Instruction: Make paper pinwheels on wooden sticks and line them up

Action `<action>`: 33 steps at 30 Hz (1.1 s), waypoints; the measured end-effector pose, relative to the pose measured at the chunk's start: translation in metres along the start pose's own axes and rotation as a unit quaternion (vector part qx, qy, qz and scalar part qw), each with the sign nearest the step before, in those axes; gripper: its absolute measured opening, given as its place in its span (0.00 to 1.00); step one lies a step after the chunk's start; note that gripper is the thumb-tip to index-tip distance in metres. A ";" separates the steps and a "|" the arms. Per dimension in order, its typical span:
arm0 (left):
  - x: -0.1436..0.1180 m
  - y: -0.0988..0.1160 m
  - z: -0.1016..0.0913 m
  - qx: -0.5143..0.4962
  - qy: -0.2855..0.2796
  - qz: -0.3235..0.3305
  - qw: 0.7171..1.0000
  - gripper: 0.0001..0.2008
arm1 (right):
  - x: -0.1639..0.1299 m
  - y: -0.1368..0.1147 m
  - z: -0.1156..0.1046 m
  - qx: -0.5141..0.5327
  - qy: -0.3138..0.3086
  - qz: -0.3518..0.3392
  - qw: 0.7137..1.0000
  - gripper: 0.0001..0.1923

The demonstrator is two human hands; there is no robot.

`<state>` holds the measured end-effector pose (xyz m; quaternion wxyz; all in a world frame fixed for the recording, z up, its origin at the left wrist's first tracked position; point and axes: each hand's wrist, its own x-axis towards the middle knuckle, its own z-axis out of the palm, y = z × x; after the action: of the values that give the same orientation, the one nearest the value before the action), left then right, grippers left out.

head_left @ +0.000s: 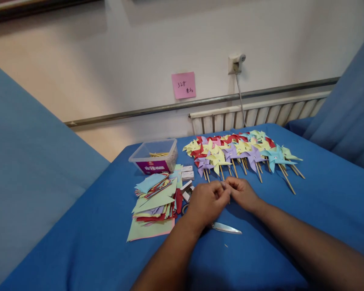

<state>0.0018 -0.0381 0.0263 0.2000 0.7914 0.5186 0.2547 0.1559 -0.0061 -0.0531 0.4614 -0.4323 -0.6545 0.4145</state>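
Low in the frame, both forearms are reaching in from the bottom edge and meeting at centre. The left hand (206,203) and the right hand (242,193) are curling inward with fingertips pressing together, pinching something small between them; what it is cannot be made out, since the knuckles are covering it. Only a thin sliver below the fingers is hinting at a stick.

Just under the left wrist, the scissors (226,228) are lying on the blue cloth (276,242), blade pointing right, handles mostly hiding behind the arm.

Left of centre, a loose stack of cut paper squares (154,202) is waiting, fairly thick, so plenty of stock is apparently remaining. Beside it, small white boxes (187,175) are sitting near the hands; their contents are not showing.

Further up, a clear plastic tub (155,155) is holding what look like wooden sticks, only a few showing through its wall.

Right of that, in the upper middle, a row of finished pinwheels (239,151) is lying overlapped on sticks, a good many, too crowded to count. Judging by this, the work is sitting somewhere in its middle: many done, much paper unused.

On the wall behind, a pink note (183,85) is carrying handwriting too small to read.
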 end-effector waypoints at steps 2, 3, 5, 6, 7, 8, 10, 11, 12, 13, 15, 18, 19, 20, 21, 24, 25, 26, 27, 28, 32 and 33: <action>-0.001 -0.009 -0.023 0.015 0.088 -0.033 0.996 0.12 | 0.000 -0.002 -0.001 -0.004 0.022 -0.002 1.000 0.20; -0.002 -0.018 -0.038 0.039 0.121 -0.055 0.990 0.11 | 0.000 -0.004 -0.002 -0.002 0.037 0.002 0.999 0.20; -0.002 -0.044 -0.071 0.134 0.151 -0.119 0.972 0.13 | 0.001 -0.006 -0.004 0.019 0.068 0.017 0.997 0.20; -0.002 -0.059 -0.086 0.186 0.138 -0.150 0.961 0.14 | 0.002 -0.007 -0.006 0.035 0.085 0.025 0.995 0.20; -0.002 -0.075 -0.100 0.235 0.118 -0.181 0.948 0.15 | 0.003 -0.007 -0.007 0.054 0.101 0.032 0.993 0.21; -0.003 -0.090 -0.111 0.271 0.095 -0.217 0.933 0.17 | 0.004 -0.007 -0.008 0.072 0.115 0.038 0.990 0.21; -0.006 -0.114 -0.126 0.304 0.042 -0.272 0.912 0.21 | 0.007 -0.007 -0.009 0.098 0.129 0.047 0.986 0.21; -0.008 -0.122 -0.130 0.303 0.010 -0.285 0.909 0.21 | 0.007 -0.006 -0.009 0.104 0.129 0.050 0.985 0.21; -0.010 -0.128 -0.131 0.294 -0.033 -0.287 0.911 0.19 | 0.008 -0.006 -0.008 0.105 0.126 0.050 0.985 0.21; -0.012 -0.131 -0.132 0.290 -0.051 -0.283 0.913 0.17 | 0.008 -0.006 -0.008 0.103 0.121 0.047 0.986 0.21; -0.013 -0.133 -0.131 0.297 -0.053 -0.274 0.913 0.15 | 0.008 -0.005 -0.007 0.098 0.111 0.038 0.988 0.21; -0.012 -0.131 -0.130 0.313 -0.045 -0.269 0.910 0.13 | 0.007 -0.004 -0.006 0.088 0.098 0.030 0.991 0.21; -0.011 -0.131 -0.131 0.318 -0.042 -0.272 0.907 0.12 | 0.007 -0.004 -0.005 0.085 0.094 0.030 0.991 0.20; -0.010 -0.132 -0.133 0.324 -0.036 -0.278 0.904 0.12 | 0.008 -0.004 -0.005 0.083 0.091 0.032 0.992 0.20; -0.009 -0.133 -0.134 0.329 -0.028 -0.285 0.900 0.12 | 0.008 -0.003 -0.006 0.081 0.088 0.033 0.992 0.20; -0.009 -0.138 -0.139 0.319 0.002 -0.307 0.897 0.10 | 0.008 -0.003 -0.006 0.082 0.079 0.038 0.993 0.20; -0.010 -0.140 -0.140 0.304 0.015 -0.311 0.901 0.09 | 0.008 -0.003 -0.005 0.083 0.076 0.038 0.993 0.20; -0.011 -0.143 -0.140 0.283 0.028 -0.316 0.905 0.09 | 0.008 -0.002 -0.005 0.084 0.073 0.038 0.993 0.20; -0.012 -0.145 -0.141 0.259 0.044 -0.320 0.910 0.09 | 0.008 -0.002 -0.005 0.083 0.069 0.037 0.993 0.20; -0.013 -0.146 -0.142 0.232 0.058 -0.324 0.915 0.09 | 0.008 -0.002 -0.005 0.082 0.066 0.035 0.994 0.20; -0.019 -0.146 -0.148 0.133 0.114 -0.332 0.927 0.12 | 0.008 0.001 -0.004 0.077 0.060 0.024 0.995 0.20; -0.020 -0.142 -0.149 0.117 0.141 -0.329 0.926 0.12 | 0.008 0.001 -0.004 0.078 0.062 0.023 0.995 0.20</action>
<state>-0.1983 0.0057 0.0577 0.1034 0.5499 0.7989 0.2208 0.1587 0.0025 -0.0512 0.5235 -0.4346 -0.5802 0.4476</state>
